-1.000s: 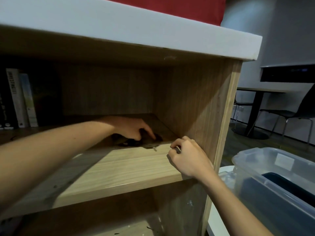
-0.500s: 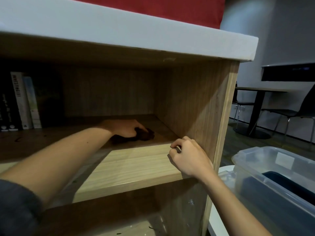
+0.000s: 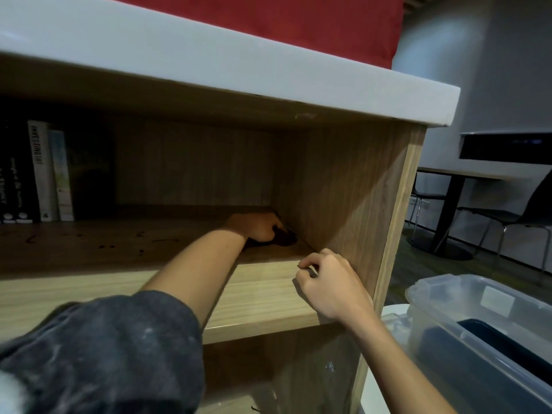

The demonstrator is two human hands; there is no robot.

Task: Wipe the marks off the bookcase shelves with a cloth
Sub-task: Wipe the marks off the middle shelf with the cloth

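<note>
The bookcase point(image 3: 343, 180) is filling the view, white top over wood sides, and its shelf point(image 3: 263, 294) is stretching across the middle. Off to the right a clear tub point(image 3: 442, 297) is sitting beside the bookcase (something dark is lying inside, hard to tell what). Books point(image 3: 44, 171) are standing upright at the shelf's far end. The left hand point(image 3: 257, 225) is reaching deep into the back corner, its grip curling over the cloth point(image 3: 283, 237) and pressing it onto the shelf, right against the side wall. The right hand point(image 3: 331, 282) is resting at the shelf's front edge by that wall, its grip curled in with nothing showing inside. The cloth is looking dark and bunched. Dark marks point(image 3: 104, 245) are dotting the shelf between books and arm.
</note>
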